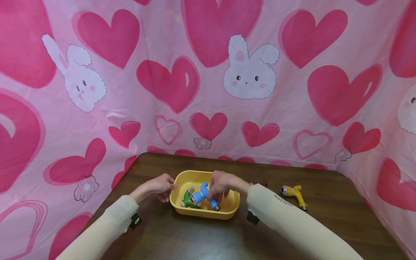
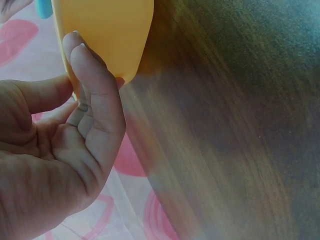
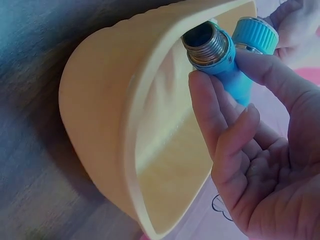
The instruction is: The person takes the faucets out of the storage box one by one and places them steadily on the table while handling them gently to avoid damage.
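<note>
My left hand point(image 1: 163, 186) pinches the left rim of a yellow plastic basin point(image 1: 208, 213), thumb inside and fingers outside in the left wrist view. Inside the basin my right hand point(image 1: 221, 183) grips a blue tap-like fitting point(image 1: 204, 191) between thumb and fingers. A threaded metal end point(image 3: 210, 49) and a ribbed blue collar point(image 3: 255, 35) on it show in the right wrist view. Beside the blue fitting, on the basin's left side, lies a green fitting point(image 1: 186, 200) of similar kind, partly covered by it.
To the right on the dark wooden table point(image 1: 156, 231) lies a yellow fitting point(image 1: 297, 195). A dark red piece point(image 1: 263, 183) shows behind the right sleeve, mostly hidden. Pink heart-patterned cloth point(image 1: 208, 101) hangs round the table's back and sides.
</note>
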A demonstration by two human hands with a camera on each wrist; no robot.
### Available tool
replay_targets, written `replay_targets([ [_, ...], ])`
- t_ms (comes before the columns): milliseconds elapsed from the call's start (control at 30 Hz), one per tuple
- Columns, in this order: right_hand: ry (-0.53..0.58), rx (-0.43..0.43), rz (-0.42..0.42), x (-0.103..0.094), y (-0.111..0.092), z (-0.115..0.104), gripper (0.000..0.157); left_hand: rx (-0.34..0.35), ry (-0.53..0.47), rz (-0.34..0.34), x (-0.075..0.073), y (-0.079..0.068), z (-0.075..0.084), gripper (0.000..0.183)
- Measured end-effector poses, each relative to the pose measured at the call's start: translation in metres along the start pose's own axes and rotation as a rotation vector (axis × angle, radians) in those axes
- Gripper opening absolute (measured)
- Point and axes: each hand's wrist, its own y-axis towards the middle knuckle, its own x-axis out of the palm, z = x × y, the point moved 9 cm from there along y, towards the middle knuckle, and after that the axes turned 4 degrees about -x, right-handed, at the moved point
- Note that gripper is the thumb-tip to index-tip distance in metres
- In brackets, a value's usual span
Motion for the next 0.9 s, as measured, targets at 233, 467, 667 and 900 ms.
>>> replay_targets([
  [233,-0.003,0.012,0.012,-0.004,-0.004,0.003,0.022,0.006,-0.007,-0.006,0.000,0.001,0.000,0.022],
  [467,0.008,0.017,0.022,-0.008,-0.009,0.002,0.022,0.010,0.003,-0.010,0.000,0.002,0.000,0.022],
  [667,0.002,0.034,0.028,-0.011,-0.011,0.003,0.023,0.009,-0.004,-0.011,0.000,0.002,-0.001,0.023],
  [900,0.003,0.044,0.031,-0.012,-0.015,0.006,0.024,0.008,-0.006,-0.008,0.000,0.002,-0.001,0.022],
])
